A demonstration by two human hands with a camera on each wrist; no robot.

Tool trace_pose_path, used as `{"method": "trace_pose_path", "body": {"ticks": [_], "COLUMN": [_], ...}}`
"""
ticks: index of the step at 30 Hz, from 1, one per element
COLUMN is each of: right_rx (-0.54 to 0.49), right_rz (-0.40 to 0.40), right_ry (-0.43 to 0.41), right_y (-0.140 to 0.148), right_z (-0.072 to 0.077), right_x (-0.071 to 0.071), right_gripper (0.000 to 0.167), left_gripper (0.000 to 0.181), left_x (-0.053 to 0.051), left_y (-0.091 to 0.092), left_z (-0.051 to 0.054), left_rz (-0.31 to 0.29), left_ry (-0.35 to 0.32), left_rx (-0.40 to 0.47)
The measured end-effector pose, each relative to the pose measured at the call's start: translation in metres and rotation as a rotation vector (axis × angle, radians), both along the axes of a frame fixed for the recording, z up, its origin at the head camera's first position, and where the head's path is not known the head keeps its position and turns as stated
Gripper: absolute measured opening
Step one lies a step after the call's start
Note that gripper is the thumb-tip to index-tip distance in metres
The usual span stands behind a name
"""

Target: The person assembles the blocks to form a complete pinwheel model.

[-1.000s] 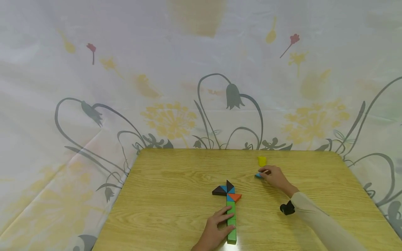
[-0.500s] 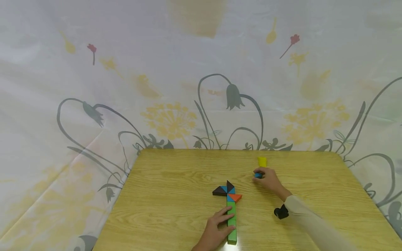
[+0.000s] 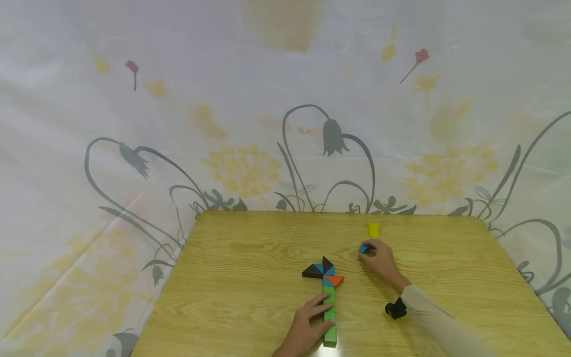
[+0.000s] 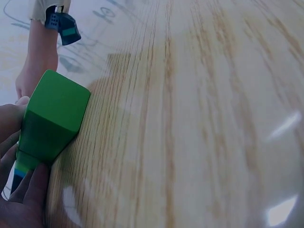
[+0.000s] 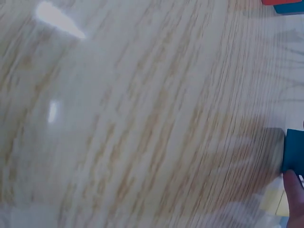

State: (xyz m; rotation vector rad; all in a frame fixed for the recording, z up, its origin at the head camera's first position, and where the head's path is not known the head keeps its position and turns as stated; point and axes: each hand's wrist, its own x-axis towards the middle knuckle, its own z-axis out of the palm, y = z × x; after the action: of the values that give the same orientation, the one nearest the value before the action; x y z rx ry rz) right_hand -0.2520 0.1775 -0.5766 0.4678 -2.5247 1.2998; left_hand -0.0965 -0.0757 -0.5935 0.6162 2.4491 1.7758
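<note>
My left hand (image 3: pixel 304 325) rests its fingertips on a column of green blocks (image 3: pixel 329 334) lying end to end on the table. In the left wrist view, the near end of a green block (image 4: pixel 59 102) shows beside the fingers. Black triangular blocks (image 3: pixel 312 271), small blue triangular blocks (image 3: pixel 327 281) and an orange triangular block (image 3: pixel 335 280) fan out at the column's far end. To the right and farther back, my right hand (image 3: pixel 381 260) pinches a blue block (image 3: pixel 363 249) between thumb and fingers. Only an edge of this blue block (image 5: pixel 294 152) shows in the right wrist view.
A yellow block (image 3: pixel 373 230) lies just beyond the right hand, near the back edge of the wooden table (image 3: pixel 241 297). A black wrist device (image 3: pixel 396 308) hangs by the right sleeve (image 3: pixel 434 310). A flower-patterned sheet (image 3: pixel 223 99) stands behind the table.
The right hand has shifted slightly left and turned the blue block, with the wrist device moving left too. The left hand and the arranged blocks have stayed put.
</note>
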Motion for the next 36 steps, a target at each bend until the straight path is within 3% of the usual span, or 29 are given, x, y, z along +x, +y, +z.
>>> {"method": "trace_pose_path", "body": {"ticks": [13,30,36], "right_rx": [-0.103,-0.182,-0.189], "right_rz": [0.087,0.203,0.237], "right_ry": [-0.096,-0.097,-0.081], "right_y": [-0.005,-0.029,-0.040], "right_z": [0.013,0.034,0.044], "right_x": [0.013,0.026,0.033], "right_gripper": [0.033,0.032,0.029], "left_gripper": [0.043,0.042,0.043], "left_x": [0.000,0.001,0.000], "left_y": [0.000,0.001,0.001], "left_z": [0.002,-0.001,0.001], "left_rz": [0.000,0.011,0.008], "left_ry": [0.008,0.063,0.052], "left_rx": [-0.004,-0.026,-0.025]}}
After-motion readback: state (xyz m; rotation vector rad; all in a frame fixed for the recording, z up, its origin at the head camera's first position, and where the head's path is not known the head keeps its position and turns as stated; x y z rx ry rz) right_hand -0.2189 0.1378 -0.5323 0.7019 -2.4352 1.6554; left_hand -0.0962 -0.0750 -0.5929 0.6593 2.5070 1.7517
